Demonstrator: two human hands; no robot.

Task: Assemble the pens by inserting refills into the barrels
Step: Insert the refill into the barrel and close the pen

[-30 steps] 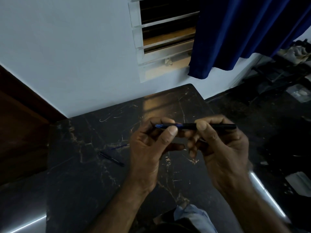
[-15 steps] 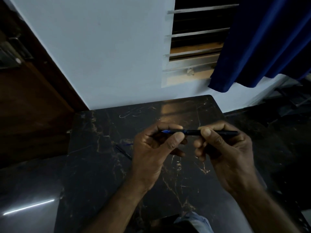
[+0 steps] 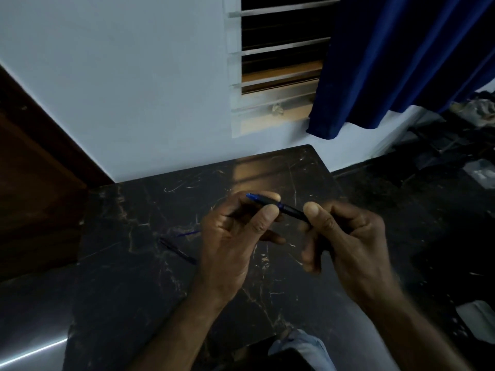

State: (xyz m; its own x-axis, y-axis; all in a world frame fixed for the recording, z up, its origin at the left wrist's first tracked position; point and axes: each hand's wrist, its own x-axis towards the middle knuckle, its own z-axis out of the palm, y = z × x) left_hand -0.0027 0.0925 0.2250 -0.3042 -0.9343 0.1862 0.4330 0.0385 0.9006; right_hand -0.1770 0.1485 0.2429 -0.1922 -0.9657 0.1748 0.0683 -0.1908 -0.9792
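A black pen with a blue tip (image 3: pixel 288 209) is held above the dark marble table (image 3: pixel 128 277) between both hands, its tip pointing up and left. My left hand (image 3: pixel 235 239) pinches the tip end with thumb and fingers. My right hand (image 3: pixel 345 245) grips the rear of the barrel, which is hidden inside the fingers. On the table left of my left hand lie a black pen barrel (image 3: pixel 178 251) and a thin blue refill (image 3: pixel 188 233), partly hidden behind my hand.
The table stands against a pale wall (image 3: pixel 134 89), below a barred window (image 3: pixel 281 62) and a blue curtain (image 3: pixel 388 62). A wooden door (image 3: pixel 34 183) is at the left. Dark floor with clutter (image 3: pixel 455 162) lies to the right.
The pen has tilted from level to sloping down to the right, with my right hand lower. The view has shifted slightly.
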